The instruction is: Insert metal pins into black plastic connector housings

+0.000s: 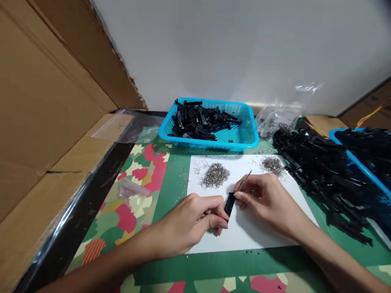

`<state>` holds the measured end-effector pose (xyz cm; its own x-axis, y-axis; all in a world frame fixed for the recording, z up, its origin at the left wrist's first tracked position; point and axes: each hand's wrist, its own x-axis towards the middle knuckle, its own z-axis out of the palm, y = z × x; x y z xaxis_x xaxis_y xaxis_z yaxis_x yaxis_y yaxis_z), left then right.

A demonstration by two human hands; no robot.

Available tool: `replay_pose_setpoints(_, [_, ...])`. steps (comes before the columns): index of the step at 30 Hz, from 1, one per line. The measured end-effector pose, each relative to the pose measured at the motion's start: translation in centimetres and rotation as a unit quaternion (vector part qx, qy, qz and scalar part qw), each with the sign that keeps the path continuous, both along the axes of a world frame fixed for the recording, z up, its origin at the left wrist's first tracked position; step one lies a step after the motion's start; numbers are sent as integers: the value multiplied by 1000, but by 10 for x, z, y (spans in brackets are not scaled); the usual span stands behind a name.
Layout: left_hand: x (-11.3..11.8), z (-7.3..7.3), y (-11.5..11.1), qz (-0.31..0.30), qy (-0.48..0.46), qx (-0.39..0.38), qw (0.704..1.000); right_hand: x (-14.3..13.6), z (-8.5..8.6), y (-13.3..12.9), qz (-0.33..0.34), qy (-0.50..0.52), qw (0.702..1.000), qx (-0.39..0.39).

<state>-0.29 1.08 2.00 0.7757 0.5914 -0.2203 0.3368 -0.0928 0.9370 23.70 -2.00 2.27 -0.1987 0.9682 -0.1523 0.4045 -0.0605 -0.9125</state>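
My left hand point(203, 217) is closed on a slim black plastic part point(229, 204), pinching its lower end over a white sheet point(259, 236). Between the thumb and fingers of my right hand point(259, 197) is a thin metal rod-like tool point(245, 180), slanting up and to the right. That hand's fingertips are close to the upper end of the black part; whether the tool touches it I cannot tell. Beyond my hands, a pile of tiny metal pieces point(215, 176) lies on the sheet, with a second small metal pile point(272, 165) at its far right.
A blue basket point(210, 144) with black plastic parts stands behind the sheet. Many loose black parts point(324, 175) are heaped at right, beside another blue basket point(366, 171). Clear plastic bags point(277, 120) lie at the back; cardboard point(45, 101) walls the left side.
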Motion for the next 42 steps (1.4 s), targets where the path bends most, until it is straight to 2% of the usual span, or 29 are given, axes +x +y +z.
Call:
replay_pose_setpoints(4, [-2,6,0,31,10,-41,999,4,0,7,-8,55,998,-20])
replay_pose_setpoints(7, [-5,6,0,49,-12,-45,998,13,3,15,-88,144,985,14])
replay_pose_setpoints(9, [-7,5,0,55,-27,-46,997,19,5,18,-156,229,960,28])
replay_pose_setpoints(11, [-8,4,-1,67,-38,-40,996,25,7,20,-200,272,941,18])
replay_pose_setpoints(13, [-8,4,-1,78,-42,-30,996,30,6,22,-208,218,953,22])
replay_pose_setpoints(15, [-9,5,-1,86,-39,-21,995,33,3,25,-186,62,978,65])
replay_pose_setpoints(16, [-9,6,-2,87,-34,-16,995,34,1,26,-170,-41,981,89])
replay_pose_setpoints(18, [-10,7,-2,89,-29,-4,996,33,-1,30,-144,-225,958,108])
replay_pose_setpoints(20, [-10,6,-2,87,-33,7,996,31,-2,34,-132,-317,934,97])
replay_pose_setpoints(26, [-10,4,-3,81,-46,29,995,28,-1,47,-121,-345,926,89])
replay_pose_setpoints(35, [-10,-2,-4,101,-59,66,991,22,0,64,-57,-369,925,75])
replay_pose_setpoints(42, [-10,-12,-4,132,-86,90,983,19,0,55,9,-357,930,89])
